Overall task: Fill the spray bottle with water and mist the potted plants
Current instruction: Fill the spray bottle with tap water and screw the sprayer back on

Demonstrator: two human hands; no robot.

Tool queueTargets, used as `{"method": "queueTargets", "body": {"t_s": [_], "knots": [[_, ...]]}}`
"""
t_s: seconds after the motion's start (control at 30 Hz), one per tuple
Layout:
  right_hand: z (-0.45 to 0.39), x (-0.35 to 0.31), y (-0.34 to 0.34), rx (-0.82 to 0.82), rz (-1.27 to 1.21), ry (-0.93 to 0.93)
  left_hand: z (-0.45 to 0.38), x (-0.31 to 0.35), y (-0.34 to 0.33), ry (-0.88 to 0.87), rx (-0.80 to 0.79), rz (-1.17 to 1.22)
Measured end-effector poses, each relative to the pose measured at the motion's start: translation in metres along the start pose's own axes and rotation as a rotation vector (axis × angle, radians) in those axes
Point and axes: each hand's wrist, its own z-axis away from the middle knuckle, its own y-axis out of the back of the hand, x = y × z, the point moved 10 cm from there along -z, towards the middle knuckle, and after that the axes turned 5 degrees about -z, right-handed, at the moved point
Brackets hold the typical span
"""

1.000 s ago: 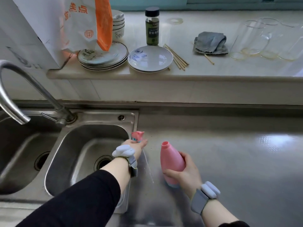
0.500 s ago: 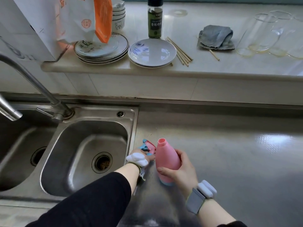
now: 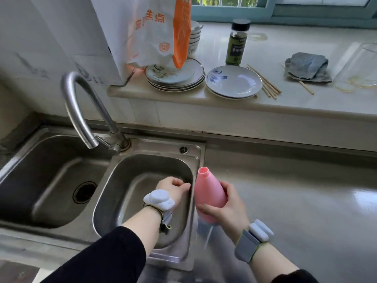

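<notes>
My right hand (image 3: 223, 207) grips the pink spray bottle (image 3: 208, 193) round its lower body. The bottle is tilted a little to the left, its neck open and uncapped, just right of the small right basin (image 3: 130, 193) of the steel sink. Below the bottle a thin clear tube (image 3: 206, 240) lies on the steel counter; the spray head itself is hidden. My left hand (image 3: 173, 187) hovers over the small basin by its right rim, fingers loosely curled, with nothing seen in it. The curved tap (image 3: 77, 103) ends over the large left basin (image 3: 40, 180). No water runs. No potted plants are in view.
The steel counter (image 3: 295, 201) stretches to the right. On the raised tiled ledge (image 3: 285, 107) behind stand stacked plates (image 3: 175, 76), a single plate (image 3: 233, 81), bowls, a spice jar (image 3: 237, 42), chopsticks (image 3: 265, 82), a grey cloth (image 3: 308, 66), glassware and a hanging plastic bag (image 3: 161, 31).
My left hand has let go of the spray head and moved left over the small basin. My right hand has lifted the bottle off the counter. The view has shifted left.
</notes>
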Motion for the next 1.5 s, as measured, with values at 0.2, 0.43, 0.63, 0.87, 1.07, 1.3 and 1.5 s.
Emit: {"method": "queueTargets", "body": {"t_s": [0.2, 0.43, 0.63, 0.87, 1.07, 1.3, 1.5], "knots": [[0.002, -0.027, -0.077, -0.004, 0.057, 0.033, -0.022, -0.048, 0.088, -0.009, 0.132, 0.098], [0.002, -0.051, -0.170, -0.055, 0.072, 0.031, -0.065, -0.097, 0.178, 0.007, 0.196, 0.142], [-0.001, -0.061, -0.228, -0.036, 0.052, -0.011, -0.111, -0.110, 0.225, 0.019, 0.158, 0.092], [-0.005, -0.062, -0.242, 0.090, 0.098, -0.063, -0.149, -0.090, 0.243, -0.038, 0.114, -0.017], [-0.006, -0.068, -0.245, 0.117, 0.115, -0.077, -0.168, -0.075, 0.244, -0.043, 0.088, -0.104], [-0.006, -0.068, -0.249, 0.130, 0.105, -0.096, -0.179, -0.071, 0.236, 0.049, 0.031, -0.147], [-0.006, -0.073, -0.250, 0.140, 0.106, -0.086, -0.174, -0.061, 0.239, -0.053, 0.113, -0.125]]}}
